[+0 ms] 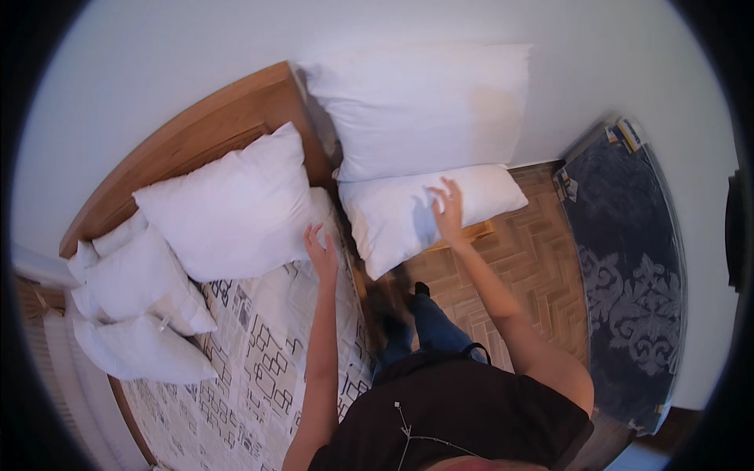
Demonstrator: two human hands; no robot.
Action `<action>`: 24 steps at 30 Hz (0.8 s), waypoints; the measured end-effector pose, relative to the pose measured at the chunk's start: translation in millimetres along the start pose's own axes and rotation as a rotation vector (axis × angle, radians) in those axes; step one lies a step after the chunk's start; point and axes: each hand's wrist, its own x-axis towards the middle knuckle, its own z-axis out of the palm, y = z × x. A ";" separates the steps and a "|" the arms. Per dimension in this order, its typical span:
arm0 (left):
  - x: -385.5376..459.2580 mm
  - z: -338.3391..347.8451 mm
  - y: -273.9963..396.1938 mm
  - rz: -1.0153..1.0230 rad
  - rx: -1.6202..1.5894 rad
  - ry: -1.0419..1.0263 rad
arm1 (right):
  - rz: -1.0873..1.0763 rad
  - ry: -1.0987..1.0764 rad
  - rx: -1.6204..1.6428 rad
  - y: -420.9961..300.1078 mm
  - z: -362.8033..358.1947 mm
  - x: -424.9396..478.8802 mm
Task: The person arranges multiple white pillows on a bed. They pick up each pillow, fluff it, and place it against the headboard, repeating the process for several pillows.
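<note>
My left hand (pixel 322 254) is raised with its fingers apart and slightly bent, at the lower right corner of a large white pillow (pixel 235 206) on the bed; whether it touches the pillow I cannot tell. Over another white pillow (pixel 383 218) beside the bed, my right hand (pixel 449 211) has its fingers spread and holds nothing. That pillow lies on a wooden piece (pixel 480 229), mostly hidden. Behind it a larger white pillow (pixel 424 112) stands upright against the wall. Several smaller white pillows (pixel 132 282) are heaped at the bed's far left.
The bed has a wooden headboard (pixel 194 135) and a mattress or cover with a geometric pattern (pixel 265 365). To the right, a dark panel with a pale floral pattern (pixel 630 265), seemingly in plastic wrap, leans by the wall. Herringbone flooring (pixel 530 265) shows between.
</note>
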 end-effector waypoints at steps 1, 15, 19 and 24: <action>14.8 11.1 7.0 0.046 -0.179 -0.070 | 0.057 0.087 -0.013 18.3 -14.4 13.6; 216.3 173.4 49.1 -0.224 -0.703 -0.054 | 0.443 0.251 0.412 257.9 -118.7 194.8; 215.3 187.8 52.2 -0.211 -0.607 0.050 | 0.540 0.060 0.630 278.2 -107.4 218.7; 205.9 185.5 66.7 -0.235 -0.768 0.103 | 0.560 0.031 0.586 275.7 -99.4 217.4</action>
